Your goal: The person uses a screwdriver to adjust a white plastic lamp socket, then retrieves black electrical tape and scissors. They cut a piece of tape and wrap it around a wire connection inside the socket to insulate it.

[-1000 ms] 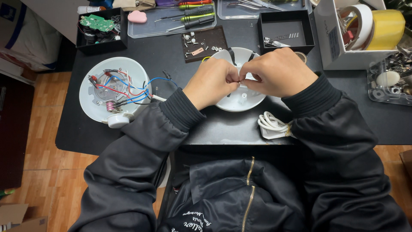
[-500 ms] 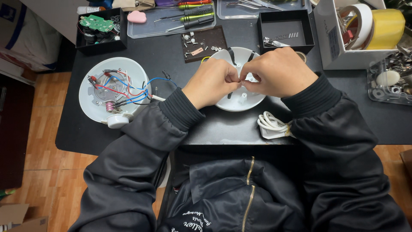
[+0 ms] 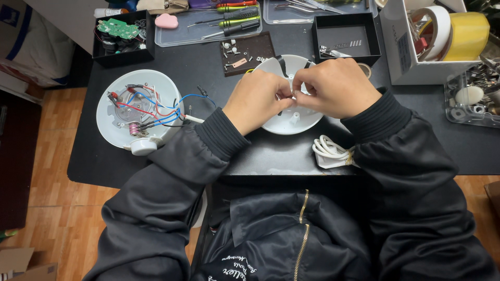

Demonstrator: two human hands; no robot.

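A white rectangular cardboard box (image 3: 411, 49) stands open-topped at the far right of the black counter (image 3: 208, 65), with a small pale label (image 3: 403, 52) stuck on its left wall; the print on the label is too small to make out. A brown cardboard carton (image 3: 23, 264) lies on the wooden floor (image 3: 47, 177) at the lower left corner, only partly in frame. A white package with a dark blue patch (image 3: 15, 21) sits at the upper left edge, beyond the counter. No screens or signs show.
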